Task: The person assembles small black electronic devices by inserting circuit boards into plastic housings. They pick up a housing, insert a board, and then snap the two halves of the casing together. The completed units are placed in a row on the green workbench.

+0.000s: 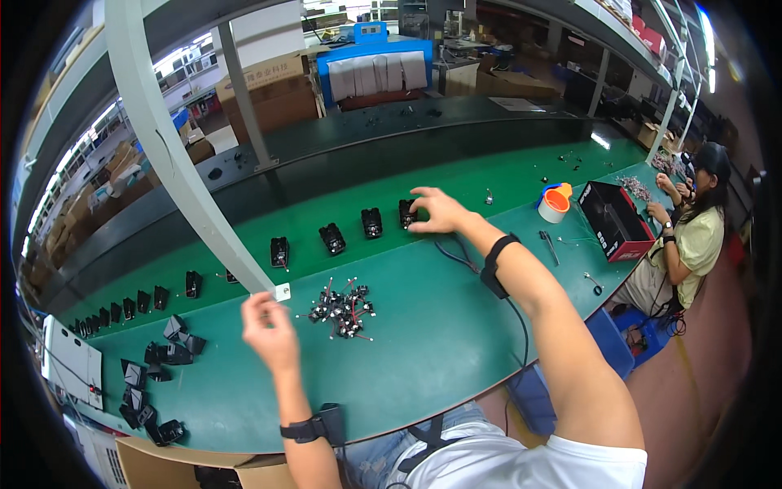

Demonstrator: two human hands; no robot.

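Note:
My right hand (444, 212) reaches out over the green conveyor belt, thumb and fingers around the sides of a small black plastic housing (407, 213). This housing is the last of a row; another black housing (371, 222) stands just left of it. My left hand (270, 328) is over the near worktop by the foot of a grey post, its fingers curled together. Whether it holds anything small is hidden. To its right lies a pile of small black parts with red wires (342, 310). Loose black plastic shells (169, 350) lie on the worktop to the left.
The grey post (183, 163) rises between my hands and the far left. On the right are an orange-and-white cup (555, 204), tweezers (550, 247) and a black-and-red box (612, 220). A co-worker (692, 220) sits beyond. An open carton (175, 464) stands below the near edge.

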